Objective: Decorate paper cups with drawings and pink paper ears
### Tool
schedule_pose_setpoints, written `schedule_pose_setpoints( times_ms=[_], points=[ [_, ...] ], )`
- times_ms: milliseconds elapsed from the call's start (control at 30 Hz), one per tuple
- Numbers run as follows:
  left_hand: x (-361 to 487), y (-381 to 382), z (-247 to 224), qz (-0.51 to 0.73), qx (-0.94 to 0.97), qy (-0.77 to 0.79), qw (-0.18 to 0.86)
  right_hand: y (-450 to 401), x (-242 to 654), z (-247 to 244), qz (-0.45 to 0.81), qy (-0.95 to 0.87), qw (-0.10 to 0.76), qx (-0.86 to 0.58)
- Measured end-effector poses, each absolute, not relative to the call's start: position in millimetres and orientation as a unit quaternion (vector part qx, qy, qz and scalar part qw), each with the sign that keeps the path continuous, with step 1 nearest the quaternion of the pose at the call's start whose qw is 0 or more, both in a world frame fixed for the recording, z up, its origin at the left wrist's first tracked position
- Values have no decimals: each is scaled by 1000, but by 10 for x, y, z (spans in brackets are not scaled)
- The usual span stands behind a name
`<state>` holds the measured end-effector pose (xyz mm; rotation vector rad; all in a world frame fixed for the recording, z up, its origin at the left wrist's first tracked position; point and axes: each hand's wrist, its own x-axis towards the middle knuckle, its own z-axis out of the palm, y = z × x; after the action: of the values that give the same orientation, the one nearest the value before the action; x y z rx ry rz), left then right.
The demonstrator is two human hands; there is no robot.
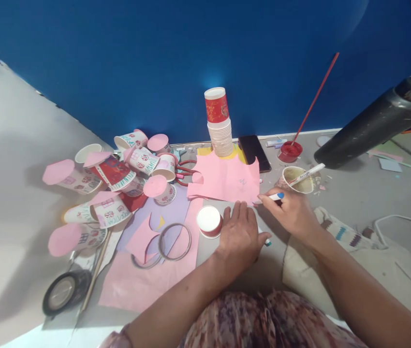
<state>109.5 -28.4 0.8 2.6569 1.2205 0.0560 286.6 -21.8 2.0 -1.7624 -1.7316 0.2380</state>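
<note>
My right hand (294, 212) pinches a white marker (275, 196) with a blue end. Its tip is at the lower right corner of a cut pink paper (223, 176), which bears a small pen mark. Flat and open, my left hand (240, 229) lies with its fingertips at the paper's lower edge. Under its thumb side another marker (266, 239) partly shows, the rest hidden. Just left of that hand stands a small paper cup (209, 220) with a white top. Behind the pink paper rises a stack of paper cups (220, 130), the uppermost one red.
Several decorated cups (111, 210) with pink paper tops crowd the left. Bangles (175, 241) lie on paper scraps, near black tape (60, 292). A phone (254, 152), a red pot (290, 152) with a stick and a glue cup (305, 182) stand right, beside a dark cylinder (368, 123).
</note>
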Motion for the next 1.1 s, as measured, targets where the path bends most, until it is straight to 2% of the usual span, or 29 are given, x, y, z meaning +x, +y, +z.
schedule_pose_setpoints(
  times_ms=[600, 833, 1100],
  points=[
    [1122, -274, 27, -4, 903, 418, 100, -203, 2831, 32, 106, -636, 372, -668],
    [1124, -286, 14, 8, 902, 425, 82, -199, 2819, 87, 150, -668, 330, -650],
    [1135, -278, 26, -4, 898, 429, 95, -200, 2852, 94, 191, -685, 321, -626]
  ],
)
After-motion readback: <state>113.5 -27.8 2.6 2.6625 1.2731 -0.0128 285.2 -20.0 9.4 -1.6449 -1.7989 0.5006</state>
